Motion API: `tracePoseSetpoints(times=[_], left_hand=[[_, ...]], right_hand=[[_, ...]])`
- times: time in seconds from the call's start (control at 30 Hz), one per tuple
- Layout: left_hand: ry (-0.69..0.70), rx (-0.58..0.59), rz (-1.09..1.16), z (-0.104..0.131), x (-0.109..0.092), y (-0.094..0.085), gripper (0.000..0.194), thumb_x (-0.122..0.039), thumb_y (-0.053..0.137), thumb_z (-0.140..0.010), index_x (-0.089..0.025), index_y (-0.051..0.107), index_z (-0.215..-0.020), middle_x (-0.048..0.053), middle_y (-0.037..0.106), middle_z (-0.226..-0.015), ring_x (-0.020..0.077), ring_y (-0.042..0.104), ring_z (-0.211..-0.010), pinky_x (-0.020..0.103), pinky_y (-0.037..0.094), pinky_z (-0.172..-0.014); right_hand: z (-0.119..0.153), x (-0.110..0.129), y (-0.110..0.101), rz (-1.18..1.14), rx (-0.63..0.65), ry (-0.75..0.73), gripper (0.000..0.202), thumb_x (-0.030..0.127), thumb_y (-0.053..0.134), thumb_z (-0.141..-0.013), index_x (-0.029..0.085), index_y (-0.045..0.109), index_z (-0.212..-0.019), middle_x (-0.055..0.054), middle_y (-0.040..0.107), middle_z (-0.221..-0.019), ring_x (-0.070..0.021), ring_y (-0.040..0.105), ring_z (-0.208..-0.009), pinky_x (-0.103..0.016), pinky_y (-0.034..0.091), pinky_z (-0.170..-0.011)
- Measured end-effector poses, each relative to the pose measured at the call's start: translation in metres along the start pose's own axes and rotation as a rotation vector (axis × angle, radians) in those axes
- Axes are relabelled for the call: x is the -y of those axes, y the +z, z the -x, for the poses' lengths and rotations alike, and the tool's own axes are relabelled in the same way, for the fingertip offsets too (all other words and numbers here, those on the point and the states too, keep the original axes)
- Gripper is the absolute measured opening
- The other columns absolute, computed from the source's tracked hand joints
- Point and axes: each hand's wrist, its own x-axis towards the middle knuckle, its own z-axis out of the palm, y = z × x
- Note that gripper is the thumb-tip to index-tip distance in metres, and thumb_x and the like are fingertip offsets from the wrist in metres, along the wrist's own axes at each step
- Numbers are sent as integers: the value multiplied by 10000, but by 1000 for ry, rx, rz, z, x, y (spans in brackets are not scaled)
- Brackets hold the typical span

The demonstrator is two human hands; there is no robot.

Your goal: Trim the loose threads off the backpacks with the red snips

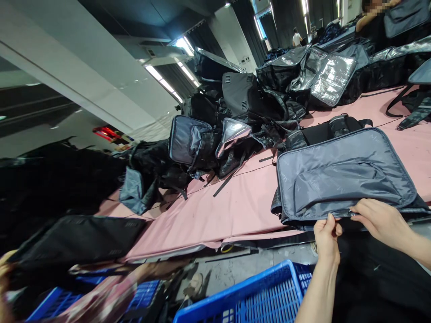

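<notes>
A black bag with a grey-blue lined panel point(340, 175) lies at the right, on the near edge of the pink-covered table point(215, 211). My left hand point(327, 237) pinches the panel's near edge, with thumb and fingers pressed together. Just to its right, my right hand point(380, 220) is closed on a small dark metallic piece at the same edge, which looks like a zipper pull. Between the two hands a short stretch of the edge shows. The bag's straps stick out at its far side.
Piled black bags with silver linings point(333, 78) cover the table's far side. A blue crate point(262, 296) stands below the near edge. At the lower left a person's arm point(148, 271) is near a black bag point(84, 237). Other people are at the back right.
</notes>
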Motion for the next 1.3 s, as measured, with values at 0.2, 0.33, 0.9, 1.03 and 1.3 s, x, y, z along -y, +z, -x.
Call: tracePoseSetpoints(times=[0.2,0.33,0.9,1.03,1.3], left_hand=[[4,-19,-54,1,-1,0,626,-698,823,-532,-109,632,-625,-14,479,-491,64,357,-464,234,218,-521],[-4,-3,-51,1,-2,1,615,-682,831,-536,-115,600,-594,-25,458,-479,56,338,-457,232,207,-518],[-6,22,-81,-1,0,-4,639,-712,803,-558,-106,622,-645,-34,446,-434,52,322,-430,229,191,-509],[-16,28,-110,-3,1,-8,619,-685,811,-576,-98,632,-654,-46,422,-417,51,316,-435,220,195,-506],[10,7,-163,-11,2,-16,608,-673,851,-489,-138,565,-530,-58,390,-435,59,328,-456,213,279,-495]], right_hand=[[1,-1,4,-28,-6,9,136,265,467,-1013,192,558,-943,-24,581,-821,-166,536,-753,-297,390,-691],[2,-2,6,-36,-4,14,149,261,461,-1016,195,550,-916,-24,572,-813,-164,524,-743,-297,385,-689],[2,-7,12,-250,51,103,148,279,465,-1014,204,541,-912,-12,573,-834,-158,520,-773,-289,367,-694],[-1,-6,14,-321,33,135,194,289,445,-1011,201,532,-862,-12,566,-788,-158,507,-737,-288,364,-673],[14,19,6,-483,28,342,134,308,480,-962,210,570,-947,-23,607,-857,-157,565,-775,-279,443,-706]])
